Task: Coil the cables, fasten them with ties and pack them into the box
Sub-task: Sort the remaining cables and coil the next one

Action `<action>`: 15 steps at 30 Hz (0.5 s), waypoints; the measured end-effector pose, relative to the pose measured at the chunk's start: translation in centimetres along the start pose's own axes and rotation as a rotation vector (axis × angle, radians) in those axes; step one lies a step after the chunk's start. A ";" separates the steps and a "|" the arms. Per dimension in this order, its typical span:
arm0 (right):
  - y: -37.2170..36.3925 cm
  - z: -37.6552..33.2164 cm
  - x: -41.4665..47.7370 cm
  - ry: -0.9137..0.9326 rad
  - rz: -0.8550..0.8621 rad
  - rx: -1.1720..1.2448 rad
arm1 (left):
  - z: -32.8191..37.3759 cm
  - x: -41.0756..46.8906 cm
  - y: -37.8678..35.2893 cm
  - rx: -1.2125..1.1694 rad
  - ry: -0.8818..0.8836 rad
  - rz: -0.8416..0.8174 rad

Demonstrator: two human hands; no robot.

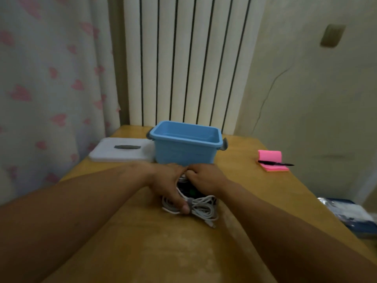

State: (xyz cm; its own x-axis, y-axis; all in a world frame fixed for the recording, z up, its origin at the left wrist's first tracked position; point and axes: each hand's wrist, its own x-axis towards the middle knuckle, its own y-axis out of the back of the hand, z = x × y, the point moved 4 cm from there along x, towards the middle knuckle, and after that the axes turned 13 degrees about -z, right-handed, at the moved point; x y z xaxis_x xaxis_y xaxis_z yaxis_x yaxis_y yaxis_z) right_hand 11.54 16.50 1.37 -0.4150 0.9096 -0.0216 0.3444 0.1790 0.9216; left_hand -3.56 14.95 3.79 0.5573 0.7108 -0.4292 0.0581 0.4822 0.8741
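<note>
Scene: white cable coil (201,207) on wooden table (142,242), just near of open blue box (184,148) | Left hand (168,183) grasps the coil, thumb touching its grey tie (190,201) | Right hand (206,179) clenched on darker cables beneath, grip partly hidden | Advice: keep loops pinched while cinching the tie.

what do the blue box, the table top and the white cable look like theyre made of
Blue box: looks like moulded plastic, smooth and matte, with a rolled rim and grey clip handles. Table top: seems wood or wood veneer, yellowish with a worn, patchy sheen. White cable: probably a rubbery plastic sheath, bending in soft loops.
</note>
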 end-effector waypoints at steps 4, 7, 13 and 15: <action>0.1 -0.2 -1.0 0.059 -0.303 0.303 | 0.6 0.0 0.2 0.039 0.039 -0.084; 0.6 -1.2 -1.7 0.025 -0.563 0.178 | 1.1 0.2 0.4 0.111 0.099 -0.114; 1.0 -2.8 -2.6 -0.059 -0.699 -0.261 | 1.5 0.6 -0.3 0.125 0.145 -0.196; 0.9 -2.9 -2.7 -0.049 -0.628 -0.286 | 1.6 0.4 -0.5 0.088 0.133 -0.140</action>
State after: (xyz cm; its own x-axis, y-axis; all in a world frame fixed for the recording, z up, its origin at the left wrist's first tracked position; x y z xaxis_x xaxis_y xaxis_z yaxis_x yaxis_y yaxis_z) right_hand 10.57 13.11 3.40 -0.4226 0.6829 -0.5958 -0.1872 0.5774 0.7947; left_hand -2.05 14.21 3.54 0.4246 0.7039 -0.5693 0.2032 0.5387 0.8176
